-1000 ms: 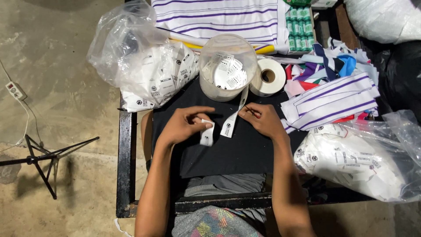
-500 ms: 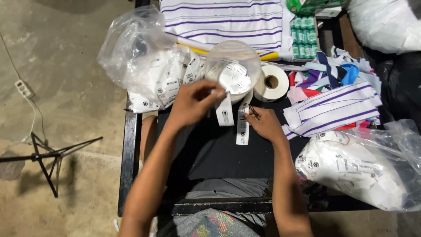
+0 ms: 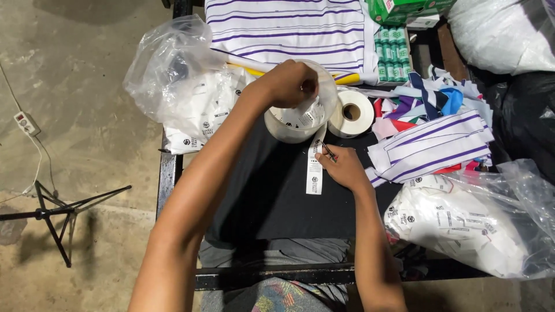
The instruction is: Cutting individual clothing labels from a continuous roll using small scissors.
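The left hand [image 3: 289, 84] grips the big label roll [image 3: 298, 115] on the worktop [image 3: 260, 190], fingers closed on its tape. Just below the roll, the right hand [image 3: 344, 167] pinches small snips against the drawn-out label strip [image 3: 314, 167]; the strip looks uncut, and much roll remains.

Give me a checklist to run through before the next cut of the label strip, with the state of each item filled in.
1. Left hand on the label roll: ok, it grips the roll's top.
2. Label strip pulled out from the roll and lying on the black cloth: ok.
3. Right hand at the strip: ok, its fingertips meet the strip's right edge.
4. Small tool in the right hand: cannot tell, only a thin dark tip shows at the fingers.
5. Strip lying flat and untwisted: ok, its printed face is up along its length.
6. Cut line on the strip: cannot tell, too small to see.
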